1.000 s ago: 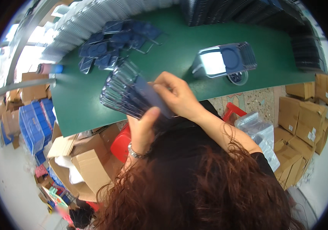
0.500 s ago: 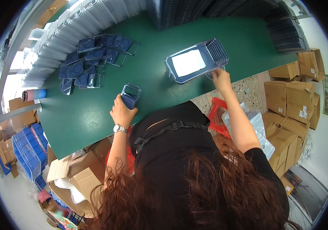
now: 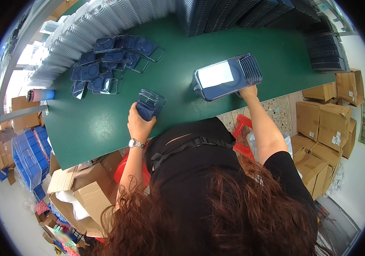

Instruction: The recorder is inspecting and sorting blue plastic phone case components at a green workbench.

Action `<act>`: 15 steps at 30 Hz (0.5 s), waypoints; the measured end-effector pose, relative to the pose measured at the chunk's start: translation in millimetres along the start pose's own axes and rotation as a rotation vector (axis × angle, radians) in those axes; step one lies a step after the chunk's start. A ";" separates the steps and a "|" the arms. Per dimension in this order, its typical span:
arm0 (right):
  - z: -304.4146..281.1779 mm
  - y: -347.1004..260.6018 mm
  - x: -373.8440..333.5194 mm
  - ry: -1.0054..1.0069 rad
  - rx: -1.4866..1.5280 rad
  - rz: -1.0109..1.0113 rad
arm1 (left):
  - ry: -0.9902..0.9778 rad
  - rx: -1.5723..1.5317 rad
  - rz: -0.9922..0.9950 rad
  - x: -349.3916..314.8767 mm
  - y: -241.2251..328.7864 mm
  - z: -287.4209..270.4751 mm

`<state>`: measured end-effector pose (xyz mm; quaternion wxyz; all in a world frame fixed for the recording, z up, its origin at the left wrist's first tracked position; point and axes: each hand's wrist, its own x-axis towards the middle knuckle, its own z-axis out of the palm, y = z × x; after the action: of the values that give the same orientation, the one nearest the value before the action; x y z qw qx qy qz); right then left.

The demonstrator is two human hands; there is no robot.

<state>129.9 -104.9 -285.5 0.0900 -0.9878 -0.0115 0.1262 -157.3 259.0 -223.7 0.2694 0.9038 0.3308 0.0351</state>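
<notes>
My left hand (image 3: 140,126) is closed around a small stack of dark blue phone cases with clear rims (image 3: 150,106), held over the near part of the green table. To the right stands a taller stack of similar cases (image 3: 238,79), tilted, with a white glare patch across its top. My right hand (image 3: 249,92) is at the near right side of that stack, gripping a phone case edge (image 3: 238,94) low against it. The stack hides most of those fingertips and the rest of that case.
Loose blue cases (image 3: 89,71) lie in a heap at the left of the green table (image 3: 97,132). Rows of nested clear cases (image 3: 75,34) and dark cases (image 3: 233,17) line its far side. A tumbler (image 3: 40,95) stands at the left edge. Cartons (image 3: 319,121) are at right.
My right hand has moved in closer against the tall stack, its fingers now more hidden. My left hand and its cases sit slightly farther right in view; the whole view has shifted a little.
</notes>
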 end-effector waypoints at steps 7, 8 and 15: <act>9.6 9.9 3.0 -0.002 -0.013 -0.027 | -0.125 -1.349 -0.394 -1.4 16.0 -45.2; 3.7 4.1 -0.4 -0.004 -0.013 -0.029 | -0.175 -1.423 -0.397 -4.7 18.3 -52.2; -56.6 -11.7 -54.6 -0.039 0.599 -0.108 | -0.348 -1.743 -0.243 -39.7 44.0 -75.1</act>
<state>91.3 -105.8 -215.9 0.3837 -0.9127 -0.0283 0.1378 -180.9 241.4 -132.6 0.9082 0.3296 0.2345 0.1077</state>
